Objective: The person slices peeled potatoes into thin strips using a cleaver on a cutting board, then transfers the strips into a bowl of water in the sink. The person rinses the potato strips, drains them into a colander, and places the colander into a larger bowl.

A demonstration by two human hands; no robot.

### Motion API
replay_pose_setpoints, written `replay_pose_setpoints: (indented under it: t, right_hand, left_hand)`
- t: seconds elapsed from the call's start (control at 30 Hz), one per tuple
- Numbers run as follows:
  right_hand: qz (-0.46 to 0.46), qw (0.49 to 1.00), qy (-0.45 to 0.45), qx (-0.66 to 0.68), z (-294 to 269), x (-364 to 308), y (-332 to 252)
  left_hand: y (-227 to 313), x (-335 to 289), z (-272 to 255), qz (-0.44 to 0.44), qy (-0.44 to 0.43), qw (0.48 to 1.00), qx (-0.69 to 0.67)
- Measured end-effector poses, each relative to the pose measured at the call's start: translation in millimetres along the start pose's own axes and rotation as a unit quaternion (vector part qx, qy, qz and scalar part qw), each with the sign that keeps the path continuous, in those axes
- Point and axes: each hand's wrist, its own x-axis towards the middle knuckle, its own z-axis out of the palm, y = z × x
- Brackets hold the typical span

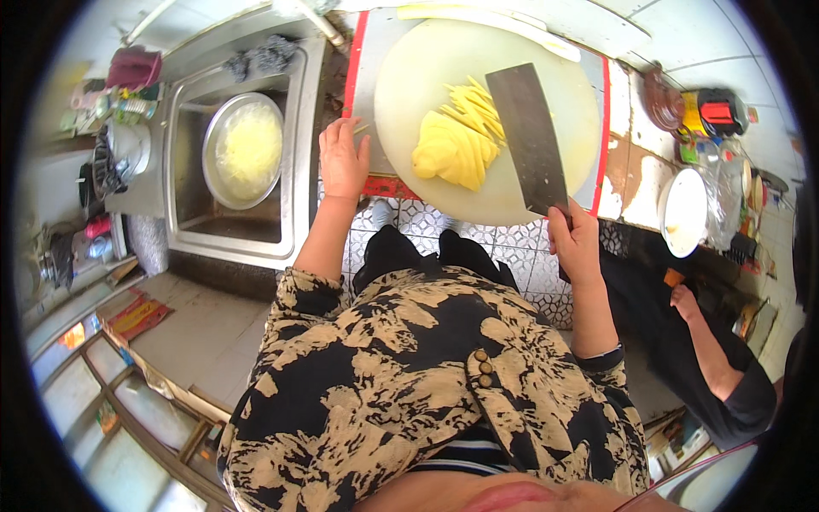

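- Head view, right hand (573,243): closed around the handle of a cleaver (527,141), the fingers wrapped just below the blade.
- Left hand (344,158): open, fingers extended, at the left edge of the worktop, apart from the food; a few thin pale slivers beside its fingers.
- Cleaver: broad, dark rectangular blade, held over the board just to the right of the cut food.
- Potato slices (456,154): pale yellow, fanned in an overlapping stack, near the middle of the board.
- Potato strips (471,102): loose, at the far end of the slices, beside the blade.
- Cutting board (405,68): round, pale, projecting past the worktop's near edge.
- Metal bowl (206,162): in the steel sink (294,192) at left, holding pale yellow shreds (250,145).
- White bowl (682,213): at right, on the counter's edge.
- Co-worker's hand (685,300): lower right, below the white bowl.
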Motion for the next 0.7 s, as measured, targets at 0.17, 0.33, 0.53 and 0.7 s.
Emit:
replay_pose_setpoints:
  t: [0.17,0.33,0.53,0.7]
  right_hand:
    - [-0.025,0.998,-0.035,0.035,3.8,6.5,-1.7]
    - [-0.015,0.999,-0.018,0.043,7.9,5.4,0.2]
    - [-0.005,0.997,-0.039,0.072,13.9,8.5,-1.7]
    - [-0.026,0.996,-0.009,0.08,14.6,13.1,-10.0]
  left_hand:
    - [-44.4,6.8,0.3,-0.006,-0.027,0.999,0.039]
    - [-48.4,20.7,15.8,0.016,-0.059,0.996,0.069]
    - [-56.3,21.8,-5.0,0.032,-0.059,0.996,0.059]
    - [-152.8,37.6,-107.8,-0.107,0.048,0.969,0.217]
